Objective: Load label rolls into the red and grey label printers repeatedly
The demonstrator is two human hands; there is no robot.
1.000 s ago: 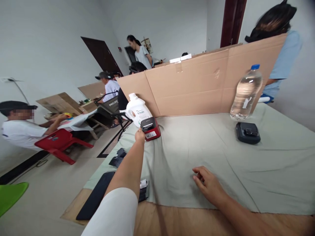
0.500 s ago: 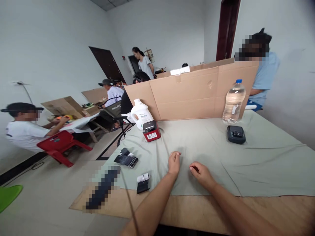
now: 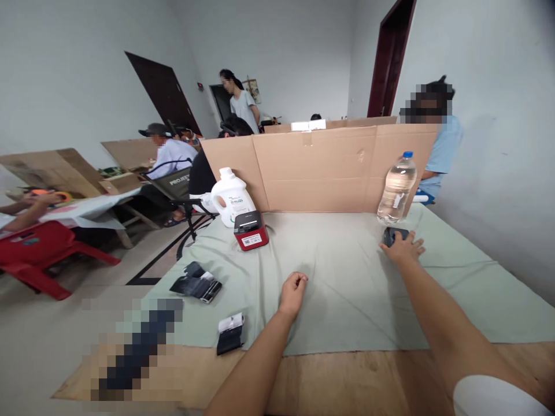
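Note:
My right hand [image 3: 403,249] reaches across the cloth to a small dark box-shaped device [image 3: 393,236]. Its fingers are spread over the near side of the device, thumb at the left, and hide part of it. Just behind stands a large clear bottle [image 3: 396,193] with a blue cap. My left hand [image 3: 293,292] rests on the green cloth [image 3: 338,277] with its fingers curled in, and nothing shows in them. To its left lie a small roll with black film [image 3: 230,333] and a crumpled black-and-silver packet [image 3: 197,283].
A red-and-black box-shaped device [image 3: 251,232] stands before a white jug [image 3: 232,199]. A cardboard screen [image 3: 316,173] runs along the table's back. Other people sit or stand beyond it and at the left, near a red chair [image 3: 43,254].
My right hand has moved forward and right from near my left hand, opening its fingers over the dark device. My left hand stays curled on the cloth. The view has turned slightly right.

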